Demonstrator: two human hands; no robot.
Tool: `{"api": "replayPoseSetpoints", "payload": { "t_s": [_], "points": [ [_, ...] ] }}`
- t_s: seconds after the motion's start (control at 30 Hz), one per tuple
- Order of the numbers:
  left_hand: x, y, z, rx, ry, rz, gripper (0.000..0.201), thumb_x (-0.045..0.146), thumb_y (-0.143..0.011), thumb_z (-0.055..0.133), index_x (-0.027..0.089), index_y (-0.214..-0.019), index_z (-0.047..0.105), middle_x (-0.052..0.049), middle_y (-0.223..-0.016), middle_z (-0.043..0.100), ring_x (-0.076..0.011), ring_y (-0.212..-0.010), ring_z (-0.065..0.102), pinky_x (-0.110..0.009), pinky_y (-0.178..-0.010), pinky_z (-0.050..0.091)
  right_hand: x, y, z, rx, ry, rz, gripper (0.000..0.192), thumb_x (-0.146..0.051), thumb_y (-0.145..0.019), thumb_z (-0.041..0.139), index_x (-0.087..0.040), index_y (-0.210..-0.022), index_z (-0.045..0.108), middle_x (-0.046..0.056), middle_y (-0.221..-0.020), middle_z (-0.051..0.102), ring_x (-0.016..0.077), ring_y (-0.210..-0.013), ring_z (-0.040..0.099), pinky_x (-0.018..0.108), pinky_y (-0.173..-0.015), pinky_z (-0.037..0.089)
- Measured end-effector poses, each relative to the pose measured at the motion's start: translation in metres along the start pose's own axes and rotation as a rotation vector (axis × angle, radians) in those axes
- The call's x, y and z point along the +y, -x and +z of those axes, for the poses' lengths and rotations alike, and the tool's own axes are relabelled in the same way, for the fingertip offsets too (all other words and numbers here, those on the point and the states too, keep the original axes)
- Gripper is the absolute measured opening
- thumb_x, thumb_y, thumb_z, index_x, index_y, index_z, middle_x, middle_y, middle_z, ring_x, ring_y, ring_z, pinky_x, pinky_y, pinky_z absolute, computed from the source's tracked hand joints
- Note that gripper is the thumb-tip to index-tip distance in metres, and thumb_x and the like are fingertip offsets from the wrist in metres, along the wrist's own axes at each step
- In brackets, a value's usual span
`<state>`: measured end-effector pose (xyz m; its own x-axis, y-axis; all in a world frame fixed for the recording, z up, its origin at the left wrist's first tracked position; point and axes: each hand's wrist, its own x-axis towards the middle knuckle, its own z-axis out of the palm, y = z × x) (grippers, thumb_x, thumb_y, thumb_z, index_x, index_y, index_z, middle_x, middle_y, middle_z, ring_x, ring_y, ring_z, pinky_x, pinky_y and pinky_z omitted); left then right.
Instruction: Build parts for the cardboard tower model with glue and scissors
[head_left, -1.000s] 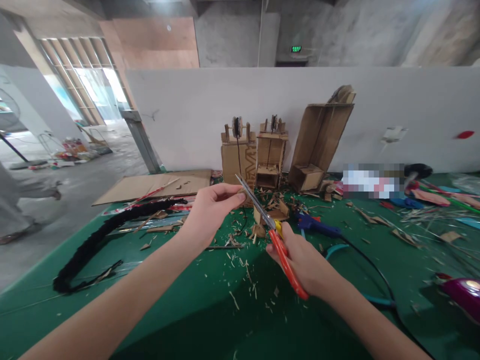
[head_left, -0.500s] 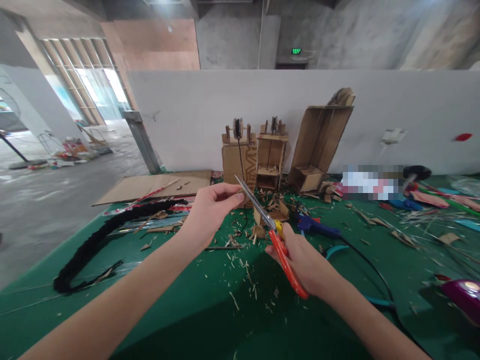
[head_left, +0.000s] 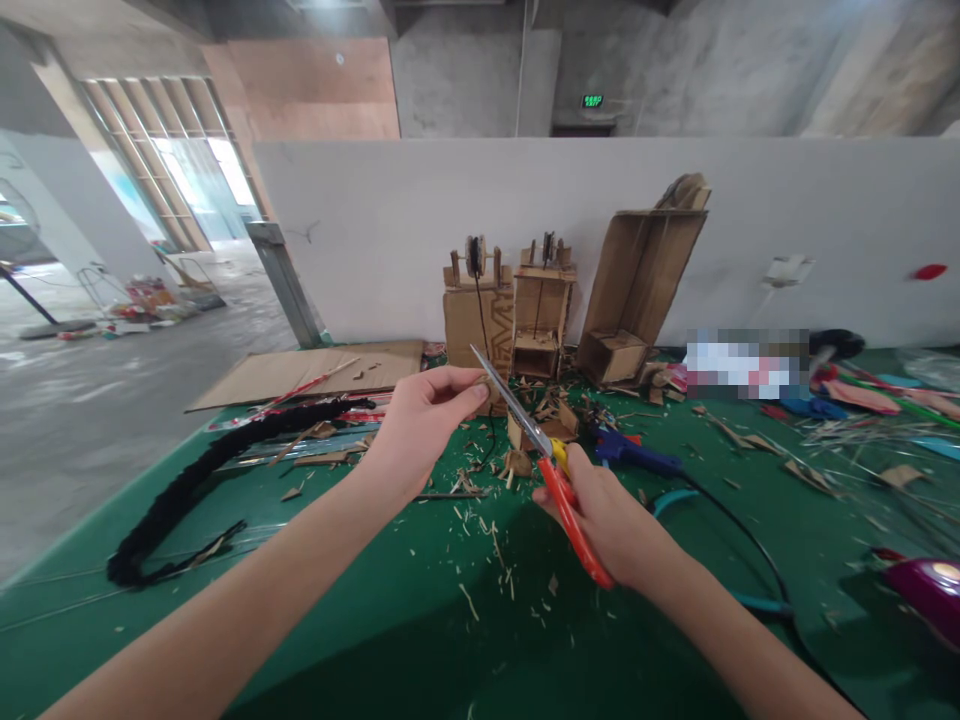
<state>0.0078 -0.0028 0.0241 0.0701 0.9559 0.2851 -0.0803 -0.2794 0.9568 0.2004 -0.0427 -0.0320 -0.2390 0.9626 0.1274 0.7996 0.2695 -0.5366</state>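
My left hand (head_left: 429, 420) is closed in a pinch, thumb against forefinger, on a small brown piece (head_left: 490, 389) that looks like cardboard; the fingers cover part of it. Scissors (head_left: 525, 420) with red and yellow handles are gripped in my right hand (head_left: 604, 515). Their blades look nearly closed and cross right at the pinched piece, tips pointing up and left. Behind the hands stands a cardboard tower (head_left: 469, 325) with a spool (head_left: 475, 257) on top. A black cord (head_left: 481, 310) runs down from the spool, passing behind the blades.
Two more cardboard structures, one short (head_left: 544, 320) and one tall (head_left: 637, 290), stand against the white partition. A blue glue gun (head_left: 637, 455) and pliers with teal handles (head_left: 671, 500) lie at right. A black fuzzy strip (head_left: 195, 475) curves at left. Scraps litter the green table (head_left: 360, 620).
The scissors and my right hand have shifted very slightly upward. My left hand keeps its pinch in nearly the same place.
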Motion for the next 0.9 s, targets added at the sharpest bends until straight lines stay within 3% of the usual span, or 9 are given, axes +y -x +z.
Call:
{"api": "replayPoseSetpoints", "payload": {
  "t_s": [0.27,0.53,0.9],
  "points": [
    [-0.004,-0.001,-0.002,0.053,0.000,-0.010,0.012,0.026,-0.074,0.069,0.017,-0.082,0.068,-0.001,-0.078,0.065,-0.0101,-0.072,0.055,-0.024,-0.066,0.043,0.004,-0.002,0.002,0.074,-0.163,0.024,0.031,-0.048,-0.085,0.047,-0.026,-0.075,0.029,-0.007,-0.056,0.045,0.0144,-0.048,0.045,0.026,-0.047,0.031],
    [0.001,0.001,0.000,0.052,0.045,-0.045,0.020,0.026,-0.076,0.067,0.019,-0.094,0.066,-0.002,-0.080,0.064,-0.0123,-0.076,0.058,-0.026,-0.068,0.044,0.014,-0.009,0.013,0.208,-0.458,-0.007,0.024,-0.041,-0.085,0.048,-0.025,-0.075,0.034,-0.005,-0.062,0.046,0.0121,-0.052,0.045,0.024,-0.047,0.035],
    [0.001,0.001,0.000,0.041,0.069,-0.005,0.026,0.020,-0.073,0.069,0.021,-0.099,0.066,0.001,-0.077,0.057,-0.0113,-0.075,0.055,-0.024,-0.066,0.044,0.014,-0.006,0.019,0.089,-0.414,0.023,0.028,-0.050,-0.086,0.048,-0.025,-0.084,0.036,-0.006,-0.060,0.050,0.0132,-0.048,0.048,0.024,-0.044,0.034]
  ]
}}
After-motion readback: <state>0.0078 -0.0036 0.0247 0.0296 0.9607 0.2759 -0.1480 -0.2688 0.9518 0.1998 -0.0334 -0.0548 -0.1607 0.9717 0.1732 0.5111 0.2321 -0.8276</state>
